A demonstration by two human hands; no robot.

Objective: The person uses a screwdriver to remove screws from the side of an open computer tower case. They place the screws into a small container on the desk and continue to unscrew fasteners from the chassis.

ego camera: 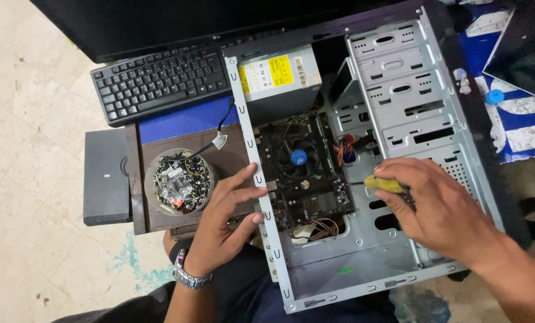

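Observation:
An open grey computer case (411, 90) lies on its side in front of me. Inside it are a black motherboard (306, 173) with a fan that has a blue centre (298, 157), and a power supply (279, 75) with a yellow label at the top. My left hand (225, 221), with a metal watch on the wrist, rests with its fingers on the case's left frame edge (257, 179). My right hand (441, 209) grips a yellow-handled screwdriver (382, 184), which points left toward the motherboard's right edge.
A round clear bowl (178, 182) full of screws and small parts sits on a brown board left of the case. A black keyboard (160, 81) and a monitor (160, 24) lie beyond it. A dark flat box (105, 176) rests on the floor at left.

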